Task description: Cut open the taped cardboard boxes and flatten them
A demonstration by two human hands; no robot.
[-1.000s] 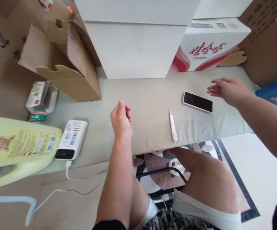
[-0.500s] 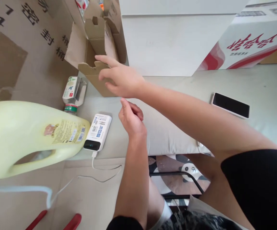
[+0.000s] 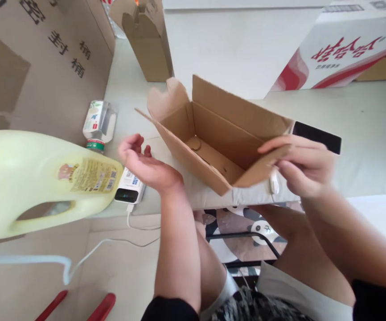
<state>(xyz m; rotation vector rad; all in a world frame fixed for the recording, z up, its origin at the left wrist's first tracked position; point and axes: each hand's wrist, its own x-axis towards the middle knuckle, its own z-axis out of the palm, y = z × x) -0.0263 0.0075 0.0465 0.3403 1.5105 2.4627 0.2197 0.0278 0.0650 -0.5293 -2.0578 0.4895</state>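
Observation:
An open brown cardboard box (image 3: 219,138) lies tilted in front of me, its flaps spread and its inside bare apart from a round cut-out mark on the bottom. My right hand (image 3: 305,165) pinches the flap at the box's right end, thumb below and fingers above. To the left of the box, my left hand (image 3: 149,165) is raised with loosely curled fingers and nothing in it, apart from the box. Beneath that hand, a white power bank (image 3: 129,189) is partly covered; a white cable (image 3: 130,208) is plugged into it.
A large yellow jug (image 3: 46,178) lies on its side at left, near a clear bottle (image 3: 99,122). Another brown box (image 3: 149,49) stands at the back. A phone (image 3: 320,136) lies behind my right hand. White cartons (image 3: 219,49) line the rear.
My right hand has gone from the back left to the right, bringing one cardboard box to the middle. My left hand has shifted left over the power bank.

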